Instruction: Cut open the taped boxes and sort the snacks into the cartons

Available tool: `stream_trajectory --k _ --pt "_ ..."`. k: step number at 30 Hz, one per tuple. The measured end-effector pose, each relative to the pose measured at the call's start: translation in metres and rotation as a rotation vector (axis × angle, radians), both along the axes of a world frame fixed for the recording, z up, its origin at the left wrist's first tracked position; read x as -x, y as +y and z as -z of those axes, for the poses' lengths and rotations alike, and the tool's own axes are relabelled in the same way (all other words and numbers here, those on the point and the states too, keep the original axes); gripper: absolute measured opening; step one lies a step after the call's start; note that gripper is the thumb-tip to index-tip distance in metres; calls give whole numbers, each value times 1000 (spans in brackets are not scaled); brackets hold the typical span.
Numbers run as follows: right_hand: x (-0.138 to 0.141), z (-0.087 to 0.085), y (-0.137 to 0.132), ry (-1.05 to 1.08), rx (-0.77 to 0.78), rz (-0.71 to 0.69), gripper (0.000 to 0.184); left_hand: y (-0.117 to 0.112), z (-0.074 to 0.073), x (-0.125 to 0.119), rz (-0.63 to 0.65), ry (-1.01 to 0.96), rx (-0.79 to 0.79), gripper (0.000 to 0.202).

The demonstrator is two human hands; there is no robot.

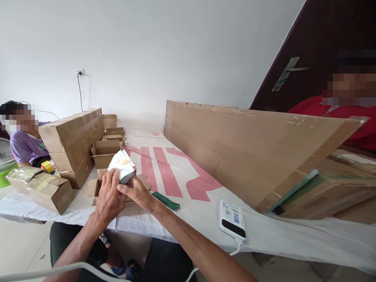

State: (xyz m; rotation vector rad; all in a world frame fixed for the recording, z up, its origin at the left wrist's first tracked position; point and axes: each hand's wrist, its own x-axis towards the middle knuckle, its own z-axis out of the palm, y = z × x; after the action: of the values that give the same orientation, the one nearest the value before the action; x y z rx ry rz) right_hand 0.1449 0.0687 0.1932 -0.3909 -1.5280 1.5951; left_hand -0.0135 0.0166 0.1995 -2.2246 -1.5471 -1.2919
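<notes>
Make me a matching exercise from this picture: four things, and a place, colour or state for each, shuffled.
Things:
1. Packet
2. Tool handle
3. White device
4. Cardboard sheet

Places, colours or states:
A. Joined to a white cable
B. Brown, standing on edge
C. In the left hand and right hand
D. Green, lying on the cloth

Pairs: 1-C, 2-D, 3-A, 4-B
</notes>
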Motion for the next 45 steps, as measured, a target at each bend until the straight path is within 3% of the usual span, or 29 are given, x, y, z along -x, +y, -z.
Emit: stream_trajectory --k 3,7,9,12,17,20,23,26,30,33,36,38,40,42,45 --pt "-4 6 2 54 106 52 58 -12 6 -3 82 69 23 64" --pt "-16 17 11 87 188 23 54 -17 1 12 130 -14 52 46" --pt "-19 20 15 87 195 7 57 -13 0 24 62 -101 27 41" --pt "-20 23 19 71 215 -19 60 1 7 42 -61 -231 33 51" --pt "-17 30 24 42 199 -46 67 20 29 54 69 -373 260 55" --pt "-15 28 20 -14 86 2 70 19 29 46 106 -384 280 57" --pt "-14 16 9 -71 -160 102 64 10 13 33 214 -395 352 74" --pt "-12 0 -2 -124 -430 202 55 3 -4 24 332 -545 464 92" --pt "-9 -10 -7 -163 -597 286 50 3 -10 18 369 -862 381 69" --pt "-8 0 -3 -187 -647 515 53 5 -6 15 473 -1087 382 53" --pt "-10 19 2 -200 -596 744 60 6 -2 14 501 -1239 403 42" --pt "-13 30 4 -184 -458 809 69 6 -2 15 503 -1307 393 36" --pt "-16 36 4 -151 -242 731 77 6 -3 15 517 -1362 366 32" --pt "-18 36 2 -110 -48 539 78 5 -4 16 536 -1407 349 28" --pt "-17 30 -1 -42 66 330 69 6 -5 19 535 -1395 355 31"
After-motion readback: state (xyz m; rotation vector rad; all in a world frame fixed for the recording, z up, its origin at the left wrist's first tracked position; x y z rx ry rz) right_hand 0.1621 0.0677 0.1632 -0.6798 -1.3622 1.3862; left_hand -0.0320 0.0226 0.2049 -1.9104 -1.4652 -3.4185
